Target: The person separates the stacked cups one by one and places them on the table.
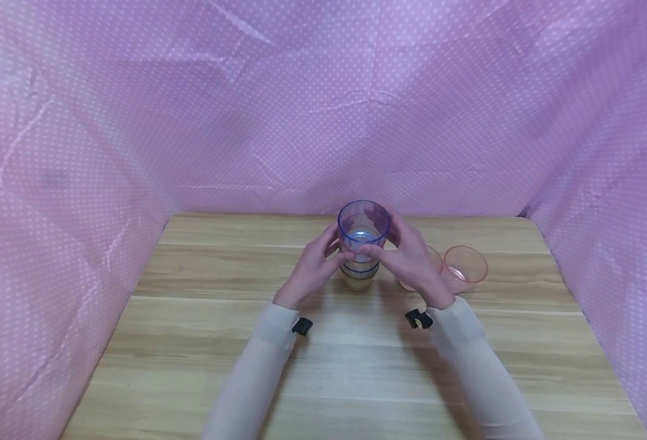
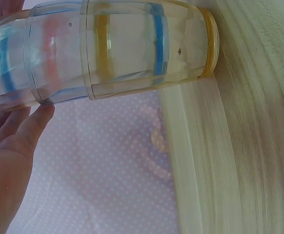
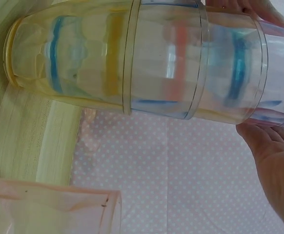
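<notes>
A stack of nested clear plastic cups (image 1: 361,247) is seen standing upright near the middle of the wooden desk (image 1: 202,342), its yellow-tinted base cup on the boards and a blue-rimmed cup uppermost. The stack is held from both sides: the left hand (image 1: 315,269) is curved against its left wall, fingertips (image 2: 42,114) touching the upper cups, while the right hand (image 1: 408,260) is wrapped round its right wall with the thumb across the front. Each grip is thus closed lightly on the stack, palms facing each other and wrists raised off the desk.

The cups are judged light, thin-walled and smooth, so likely slippery and easily dented or cracked if squeezed; the nested pieces may slide apart if only the top one is lifted. A hold low on the walls, or spread over several rims, is judged safest.

Two pink cups (image 1: 465,264) are seen just right of the right hand, against a dotted pink cloth (image 1: 323,110).
</notes>
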`<control>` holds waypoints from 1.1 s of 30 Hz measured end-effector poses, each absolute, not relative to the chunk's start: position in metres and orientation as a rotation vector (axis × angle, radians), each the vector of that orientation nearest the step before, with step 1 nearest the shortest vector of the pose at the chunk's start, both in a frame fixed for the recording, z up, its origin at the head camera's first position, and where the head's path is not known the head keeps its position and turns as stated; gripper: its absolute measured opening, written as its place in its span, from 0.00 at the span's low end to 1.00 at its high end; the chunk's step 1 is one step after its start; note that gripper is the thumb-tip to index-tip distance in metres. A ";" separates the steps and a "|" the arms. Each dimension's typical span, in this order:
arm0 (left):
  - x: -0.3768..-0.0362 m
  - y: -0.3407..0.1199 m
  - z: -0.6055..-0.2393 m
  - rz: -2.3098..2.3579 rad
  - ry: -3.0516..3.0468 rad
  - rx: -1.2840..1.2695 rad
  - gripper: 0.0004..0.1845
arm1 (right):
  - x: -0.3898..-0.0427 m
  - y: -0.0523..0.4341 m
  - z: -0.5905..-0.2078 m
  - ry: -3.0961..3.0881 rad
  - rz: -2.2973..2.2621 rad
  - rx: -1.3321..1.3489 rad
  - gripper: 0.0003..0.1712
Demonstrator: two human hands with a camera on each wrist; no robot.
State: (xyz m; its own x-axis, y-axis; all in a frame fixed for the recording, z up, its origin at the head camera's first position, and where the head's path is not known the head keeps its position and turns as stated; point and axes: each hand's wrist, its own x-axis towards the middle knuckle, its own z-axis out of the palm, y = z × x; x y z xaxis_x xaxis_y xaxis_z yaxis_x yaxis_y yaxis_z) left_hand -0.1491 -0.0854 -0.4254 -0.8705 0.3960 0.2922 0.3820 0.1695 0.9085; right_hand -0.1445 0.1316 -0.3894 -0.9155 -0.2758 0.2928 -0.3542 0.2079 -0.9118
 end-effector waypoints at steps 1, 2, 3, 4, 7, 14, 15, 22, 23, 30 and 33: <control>-0.149 -0.086 -0.425 1.846 2.401 0.806 0.37 | -0.144 0.131 -0.389 -2.393 1.832 0.615 0.47; -0.149 -0.086 -0.425 1.840 2.406 0.815 0.37 | -0.143 0.131 -0.389 -2.397 1.831 0.609 0.47; -0.148 -0.086 -0.425 1.836 2.410 0.829 0.37 | -0.142 0.131 -0.388 -2.399 1.832 0.602 0.47; -0.148 -0.086 -0.425 1.833 2.412 0.841 0.38 | -0.142 0.131 -0.388 -2.399 1.834 0.597 0.47; -0.147 -0.086 -0.425 1.821 2.427 0.868 0.38 | -0.141 0.130 -0.388 -2.403 1.837 0.585 0.47; -0.147 -0.086 -0.426 1.788 2.471 0.902 0.39 | -0.141 0.128 -0.390 -2.368 1.855 0.603 0.44; -0.147 -0.086 -0.426 1.786 2.473 0.911 0.39 | -0.141 0.128 -0.390 -2.357 1.861 0.613 0.44; -0.147 -0.087 -0.428 1.746 2.527 0.941 0.39 | -0.142 0.128 -0.393 -2.340 1.846 0.632 0.43; -0.147 -0.087 -0.428 1.736 2.538 0.940 0.39 | -0.142 0.128 -0.393 -2.340 1.844 0.633 0.43; -0.148 -0.086 -0.429 1.700 2.572 0.955 0.40 | -0.142 0.126 -0.393 -2.318 1.855 0.653 0.44; -0.148 -0.085 -0.429 1.676 2.597 0.974 0.40 | -0.142 0.126 -0.394 -2.304 1.855 0.663 0.44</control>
State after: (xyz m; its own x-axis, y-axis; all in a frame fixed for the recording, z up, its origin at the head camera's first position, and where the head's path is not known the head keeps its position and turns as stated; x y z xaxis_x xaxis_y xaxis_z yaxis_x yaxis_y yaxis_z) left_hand -0.1476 -0.0851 -0.4294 -0.8150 0.4293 0.3892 0.5315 0.2864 0.7971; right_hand -0.1421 0.1264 -0.3941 -0.8984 -0.2644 0.3505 -0.3990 0.1582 -0.9032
